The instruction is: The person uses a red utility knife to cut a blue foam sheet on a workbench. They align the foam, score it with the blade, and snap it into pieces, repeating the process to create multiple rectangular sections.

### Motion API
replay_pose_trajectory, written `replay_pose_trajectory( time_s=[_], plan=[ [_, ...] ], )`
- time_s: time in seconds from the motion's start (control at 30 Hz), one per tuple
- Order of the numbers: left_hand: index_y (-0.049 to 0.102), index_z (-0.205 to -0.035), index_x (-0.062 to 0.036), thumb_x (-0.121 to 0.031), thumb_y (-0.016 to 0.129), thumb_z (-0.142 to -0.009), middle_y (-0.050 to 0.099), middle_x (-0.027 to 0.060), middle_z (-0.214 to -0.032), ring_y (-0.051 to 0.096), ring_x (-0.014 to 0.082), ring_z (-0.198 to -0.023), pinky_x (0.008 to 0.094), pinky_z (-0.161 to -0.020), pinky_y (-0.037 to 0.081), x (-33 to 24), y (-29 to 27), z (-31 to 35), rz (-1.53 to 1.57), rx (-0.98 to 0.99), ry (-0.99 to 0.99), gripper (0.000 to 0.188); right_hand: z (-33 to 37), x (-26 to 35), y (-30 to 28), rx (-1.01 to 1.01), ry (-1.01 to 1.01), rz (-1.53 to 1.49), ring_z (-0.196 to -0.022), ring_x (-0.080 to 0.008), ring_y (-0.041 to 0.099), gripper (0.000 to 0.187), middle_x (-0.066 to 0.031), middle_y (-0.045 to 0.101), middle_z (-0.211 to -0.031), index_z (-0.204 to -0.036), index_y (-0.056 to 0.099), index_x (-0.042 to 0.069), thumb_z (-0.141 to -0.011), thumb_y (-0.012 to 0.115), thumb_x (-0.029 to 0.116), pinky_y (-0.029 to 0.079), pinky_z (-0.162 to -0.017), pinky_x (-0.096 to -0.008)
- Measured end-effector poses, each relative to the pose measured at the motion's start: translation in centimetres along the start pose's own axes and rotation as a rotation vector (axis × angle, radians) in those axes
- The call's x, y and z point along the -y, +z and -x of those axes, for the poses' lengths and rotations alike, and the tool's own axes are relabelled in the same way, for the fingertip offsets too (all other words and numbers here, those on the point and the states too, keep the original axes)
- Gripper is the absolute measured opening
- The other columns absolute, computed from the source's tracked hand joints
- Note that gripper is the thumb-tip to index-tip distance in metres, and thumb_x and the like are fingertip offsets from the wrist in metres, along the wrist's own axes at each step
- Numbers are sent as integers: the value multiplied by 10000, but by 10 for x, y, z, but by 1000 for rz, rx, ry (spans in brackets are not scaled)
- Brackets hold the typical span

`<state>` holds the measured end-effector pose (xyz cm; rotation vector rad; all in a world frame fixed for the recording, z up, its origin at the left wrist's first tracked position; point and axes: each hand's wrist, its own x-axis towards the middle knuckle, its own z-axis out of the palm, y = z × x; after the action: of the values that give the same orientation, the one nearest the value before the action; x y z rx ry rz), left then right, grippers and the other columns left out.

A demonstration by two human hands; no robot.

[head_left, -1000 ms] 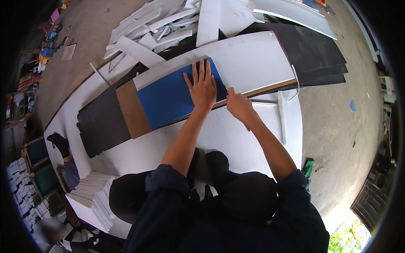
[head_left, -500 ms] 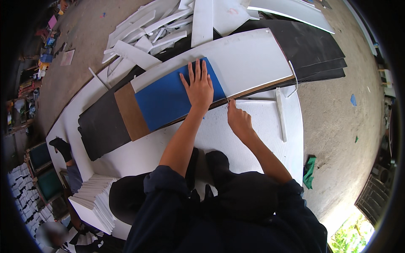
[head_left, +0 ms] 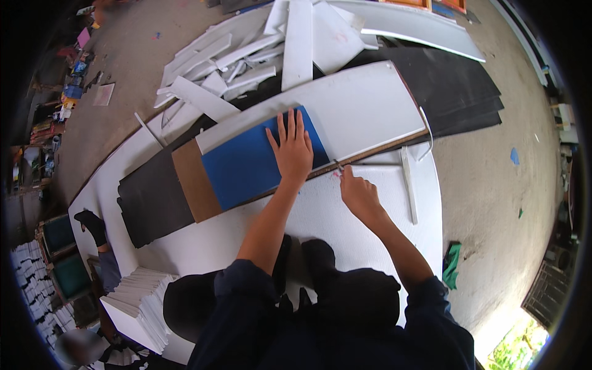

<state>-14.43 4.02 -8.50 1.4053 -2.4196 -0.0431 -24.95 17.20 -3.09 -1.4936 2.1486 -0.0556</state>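
Observation:
My left hand [head_left: 294, 154] lies flat, fingers spread, on a blue rectangular panel [head_left: 243, 166]. The panel rests on a long white sheet [head_left: 364, 102] that looks like foam board. Beneath these a brown board [head_left: 196, 185] shows at the left end and along the near edge. My right hand [head_left: 361, 192] is closed around a small knife [head_left: 338, 165], its thin blade pointing at the sheet's near edge, just right of the blue panel's near right corner. Most of the knife's handle is hidden in my fingers.
Black sheets [head_left: 157, 203] extend out to the left and right under the boards. White offcuts [head_left: 246, 52] are heaped beyond. A narrow white strip [head_left: 408, 185] lies to the right. A stack of white pieces [head_left: 139, 308] stands at lower left, near another person's leg [head_left: 98, 231].
The view has tilted, so the boards sit lower in the picture. My right hand has drawn slightly back from the sheet's edge, showing more of the blade. My left hand stays on the blue panel.

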Motion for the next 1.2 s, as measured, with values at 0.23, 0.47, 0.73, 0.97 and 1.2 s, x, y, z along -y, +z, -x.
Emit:
replay_pose_trajectory(
  time_s=[0.23, 0.47, 0.73, 0.97, 1.2],
  plan=[
    [321, -1362, -123, -236, 371, -914, 289, 42, -1423, 213, 242, -1334, 526, -1067, 106, -8, -5, -5, -1, 50, -13, 465, -119, 31, -42, -241, -77, -62, -661, -358, 639, 187, -196, 619, -672, -930, 438, 15, -911, 378, 191, 515, -583, -446],
    [328, -1360, -122, -227, 399, -894, 282, 38, -1427, 199, 240, -1340, 526, -1070, 82, -5, -7, -3, 39, 59, -38, 483, -123, 33, -22, -175, -79, -72, -698, -373, 634, 184, -191, 628, -719, -925, 441, 7, -895, 402, 185, 512, -605, -445],
    [328, -1359, -125, -224, 397, -896, 282, 38, -1426, 188, 244, -1343, 534, -1068, 74, -6, -6, -5, 48, 72, -43, 479, -126, 41, -29, -84, -45, -135, -818, -419, 603, 243, -251, 617, -794, -965, 472, 4, -910, 373, 218, 471, -742, -497],
    [295, -1371, -139, -237, 359, -918, 268, 47, -1428, 183, 252, -1343, 539, -1067, 77, -4, -3, -4, 14, 79, -26, 467, -147, 51, -47, 122, 11, -84, -647, -336, 647, 261, -225, 634, -817, -972, 498, -41, -870, 399, 178, 517, -675, -424],
    [320, -1358, -137, -220, 400, -899, 296, 45, -1413, 217, 258, -1330, 570, -1047, 107, -4, -2, -3, 31, 29, -33, 473, -106, 53, -51, 215, 162, -137, -932, -331, 613, 274, -184, 636, -921, -984, 538, -29, -819, 533, 189, 479, -802, -423]
  ],
)
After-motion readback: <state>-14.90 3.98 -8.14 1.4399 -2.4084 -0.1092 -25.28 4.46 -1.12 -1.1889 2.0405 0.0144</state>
